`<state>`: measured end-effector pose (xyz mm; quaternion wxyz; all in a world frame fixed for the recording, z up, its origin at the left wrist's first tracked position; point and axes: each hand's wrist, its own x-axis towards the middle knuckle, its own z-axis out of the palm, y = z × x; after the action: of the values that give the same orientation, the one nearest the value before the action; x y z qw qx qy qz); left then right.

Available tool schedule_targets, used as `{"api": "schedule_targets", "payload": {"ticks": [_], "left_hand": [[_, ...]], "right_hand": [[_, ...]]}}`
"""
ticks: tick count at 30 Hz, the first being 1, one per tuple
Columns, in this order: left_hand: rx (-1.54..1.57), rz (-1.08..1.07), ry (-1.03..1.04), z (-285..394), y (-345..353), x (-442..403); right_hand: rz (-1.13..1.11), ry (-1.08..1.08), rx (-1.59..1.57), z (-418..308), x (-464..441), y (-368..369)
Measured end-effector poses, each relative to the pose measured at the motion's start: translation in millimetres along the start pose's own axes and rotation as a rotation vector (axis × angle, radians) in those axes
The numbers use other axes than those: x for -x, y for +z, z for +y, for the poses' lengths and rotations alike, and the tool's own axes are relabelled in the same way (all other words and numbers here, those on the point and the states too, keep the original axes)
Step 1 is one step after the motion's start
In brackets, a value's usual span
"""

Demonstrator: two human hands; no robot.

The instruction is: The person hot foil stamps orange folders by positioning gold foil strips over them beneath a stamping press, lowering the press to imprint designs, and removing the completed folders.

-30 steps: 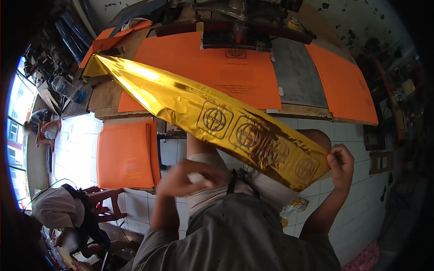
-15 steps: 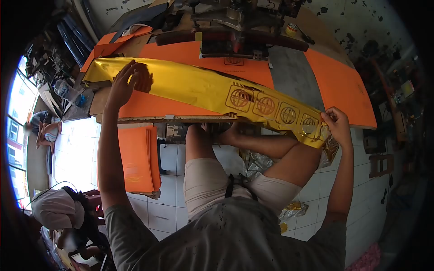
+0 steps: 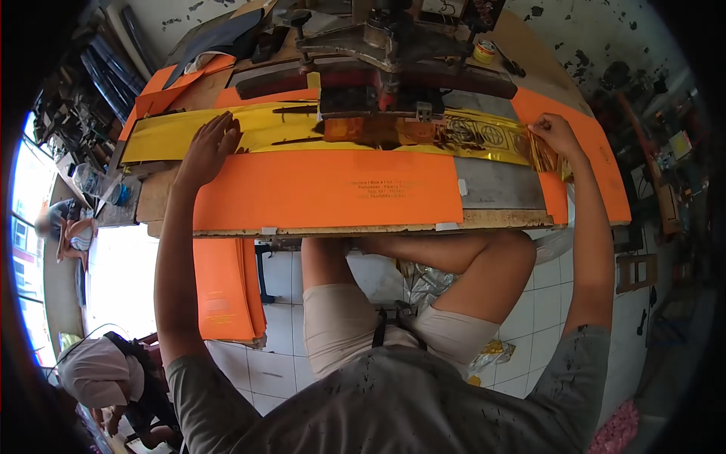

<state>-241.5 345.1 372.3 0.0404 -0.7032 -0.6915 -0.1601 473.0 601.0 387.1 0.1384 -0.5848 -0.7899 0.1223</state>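
Note:
A long strip of shiny gold foil lies across the bench, its middle under the dark head of a metal press. Used globe-shaped outlines show toward the foil's right end. My left hand rests flat on the foil's left part, fingers stretched out together. At the crumpled right end, my right hand pinches the foil between thumb and fingers. In front of the strip lies an orange sheet with small printed lines, on a grey plate.
A stack of orange sheets sits below the bench edge at left. Another orange sheet is at right, with a yellow tin behind. Crumpled foil is on the tiled floor. A person is at lower left.
Both hands have moved the foil: its right end has risen from over my knee to the bench, and the strip now runs level beneath the press. The printed orange sheet is uncovered.

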Motion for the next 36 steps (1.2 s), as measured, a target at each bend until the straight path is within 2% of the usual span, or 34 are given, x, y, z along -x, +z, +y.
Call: {"api": "schedule_targets", "payload": {"ticks": [8, 16, 21, 25, 27, 28, 30, 31, 33, 36], "left_hand": [[0.070, -0.047, -0.042, -3, 5, -12], [0.098, -0.055, -0.040, -1, 2, -12], [0.119, -0.054, -0.037, -5, 5, -11], [0.280, -0.008, -0.089, -5, 2, -5], [0.429, 0.022, -0.123, -9, -3, 1], [0.395, 0.028, -0.158, -11, -6, 7], [0.330, 0.040, -0.227, -3, -21, 27], [0.341, 0.081, -0.200, 3, -28, 38], [0.367, 0.167, -0.144, 24, -36, 67], [0.688, 0.250, -0.207, 78, -42, 120]], "right_hand": [[-0.067, 0.004, -0.093, 3, -53, 6], [-0.101, 0.020, -0.214, 5, -57, 7], [-0.018, -0.012, -0.112, 15, -57, 17], [0.030, 0.016, -0.025, 5, -46, 15], [0.112, 0.022, -0.079, 3, -38, 13], [0.153, 0.027, -0.106, 3, -31, 12], [0.324, 0.010, 0.199, -27, 4, 2], [0.411, 0.002, 0.354, -48, 25, 1], [0.564, -0.147, 0.376, -78, 67, 10], [0.627, -0.227, 0.270, -138, 130, 38]]}}
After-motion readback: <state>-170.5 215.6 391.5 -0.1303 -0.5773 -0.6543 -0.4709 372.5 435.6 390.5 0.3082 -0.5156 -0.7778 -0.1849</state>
